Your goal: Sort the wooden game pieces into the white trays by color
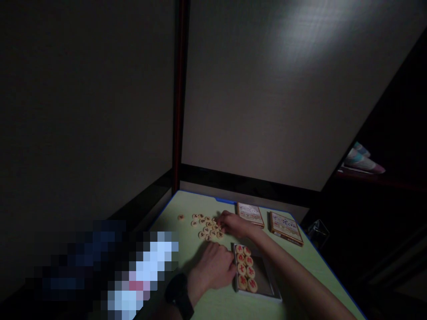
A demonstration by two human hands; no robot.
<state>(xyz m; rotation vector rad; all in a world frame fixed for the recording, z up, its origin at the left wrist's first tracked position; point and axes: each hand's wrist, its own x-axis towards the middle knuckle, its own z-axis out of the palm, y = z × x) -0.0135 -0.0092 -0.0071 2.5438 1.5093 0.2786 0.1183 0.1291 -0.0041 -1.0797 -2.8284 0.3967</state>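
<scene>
Round wooden game discs with red marks [207, 226] lie scattered on a pale green table [187, 249]. My right hand [232, 223] reaches into the pile with fingers curled over some discs; what it holds is hidden. My left hand [213, 266], with a dark watch on its wrist, rests with fingers curled against the left edge of a shallow grey tray [267, 280]. Several discs [246, 268] sit in two rows along the tray's left side. One disc [180, 217] lies apart to the left.
Two flat boxes with brown borders [250, 214] [286, 227] lie at the table's far side. Dim walls meet at a dark post [178, 93] behind the table. Folded cloth [362, 160] sits on a dark shelf at right. A blurred patch covers the lower left.
</scene>
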